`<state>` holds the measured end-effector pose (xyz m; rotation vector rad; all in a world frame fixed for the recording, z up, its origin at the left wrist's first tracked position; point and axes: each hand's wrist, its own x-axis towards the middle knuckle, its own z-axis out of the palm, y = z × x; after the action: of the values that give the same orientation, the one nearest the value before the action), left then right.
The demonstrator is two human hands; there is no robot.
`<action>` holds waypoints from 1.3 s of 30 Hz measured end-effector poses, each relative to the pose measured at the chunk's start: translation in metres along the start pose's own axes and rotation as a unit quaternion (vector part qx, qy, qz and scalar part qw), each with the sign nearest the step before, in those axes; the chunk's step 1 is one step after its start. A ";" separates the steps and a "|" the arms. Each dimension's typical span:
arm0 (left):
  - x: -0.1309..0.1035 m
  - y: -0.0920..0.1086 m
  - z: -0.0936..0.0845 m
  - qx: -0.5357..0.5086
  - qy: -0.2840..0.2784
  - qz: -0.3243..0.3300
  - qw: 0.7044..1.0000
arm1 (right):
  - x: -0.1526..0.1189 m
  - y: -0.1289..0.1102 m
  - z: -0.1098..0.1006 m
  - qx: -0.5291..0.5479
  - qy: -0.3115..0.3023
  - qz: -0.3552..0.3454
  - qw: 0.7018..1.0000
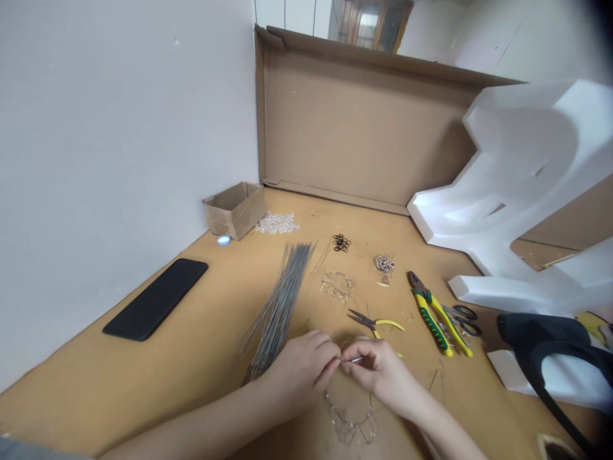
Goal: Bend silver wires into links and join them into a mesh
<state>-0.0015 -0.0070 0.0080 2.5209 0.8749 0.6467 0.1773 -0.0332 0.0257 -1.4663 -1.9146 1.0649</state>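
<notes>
The person's left hand (306, 363) is curled palm-down, its fingertips pinched just beside those of the right hand (383, 370), whose thumb and bent fingers also pinch. Behind each hand, its bare forearm slants back and outward, left forearm (223, 415) and right forearm (440, 425).

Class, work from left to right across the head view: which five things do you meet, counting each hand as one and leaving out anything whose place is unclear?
Dark flat slab → small open cardboard box → left hand → right hand → green-and-yellow pliers.
</notes>
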 end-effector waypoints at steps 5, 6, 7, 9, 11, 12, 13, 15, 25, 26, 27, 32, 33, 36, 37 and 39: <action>-0.001 0.001 -0.002 0.056 -0.040 0.033 0.997 | -0.002 0.000 0.003 -0.001 0.010 0.002 1.000; -0.001 0.000 -0.003 0.077 -0.052 0.040 0.995 | -0.002 -0.001 0.004 -0.003 0.011 0.002 1.000; -0.001 0.000 -0.003 0.097 -0.062 0.047 0.992 | -0.002 -0.001 0.005 -0.005 0.009 0.002 1.000; 0.000 0.000 -0.004 0.126 -0.081 0.062 0.987 | -0.002 -0.001 0.005 -0.011 0.008 0.000 1.000; 0.000 0.000 -0.005 0.143 -0.098 0.076 0.982 | -0.003 -0.001 0.006 -0.024 0.012 -0.007 1.000; 0.001 0.000 -0.006 0.149 -0.106 0.080 0.980 | -0.003 -0.001 0.006 -0.031 0.015 -0.010 0.999; 0.001 0.000 -0.006 0.154 -0.112 0.082 0.978 | -0.003 -0.001 0.006 -0.037 0.017 -0.012 0.999; 0.001 0.001 -0.006 0.156 -0.118 0.078 0.978 | -0.004 -0.001 0.007 -0.042 0.021 -0.014 0.999; -0.001 -0.002 -0.001 0.080 -0.101 0.034 0.991 | -0.004 -0.002 0.006 -0.024 0.037 -0.015 0.999; -0.001 -0.002 -0.002 0.076 -0.103 0.033 0.991 | -0.004 -0.002 0.006 -0.022 0.035 -0.016 0.999; 0.000 -0.002 -0.003 0.074 -0.105 0.032 0.991 | -0.004 -0.002 0.006 -0.019 0.034 -0.018 0.999; 0.000 -0.002 -0.002 0.067 -0.103 0.021 0.992 | -0.002 0.001 0.007 -0.007 0.035 -0.021 0.999; 0.000 -0.002 0.000 0.064 -0.101 0.019 0.993 | -0.002 0.002 0.008 -0.006 0.037 -0.019 0.999; -0.002 -0.004 0.005 0.063 -0.090 0.016 0.994 | -0.001 0.003 0.009 -0.006 0.044 -0.013 0.999; -0.002 -0.004 0.007 0.065 -0.086 0.017 0.994 | -0.001 0.003 0.009 -0.006 0.047 -0.010 0.999; -0.002 -0.004 0.010 0.071 -0.081 0.015 0.994 | -0.001 0.004 0.009 -0.006 0.054 -0.004 0.999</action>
<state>0.0009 -0.0075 -0.0027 2.6728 0.8532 0.3939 0.1725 -0.0365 0.0176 -1.4911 -1.8526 0.9526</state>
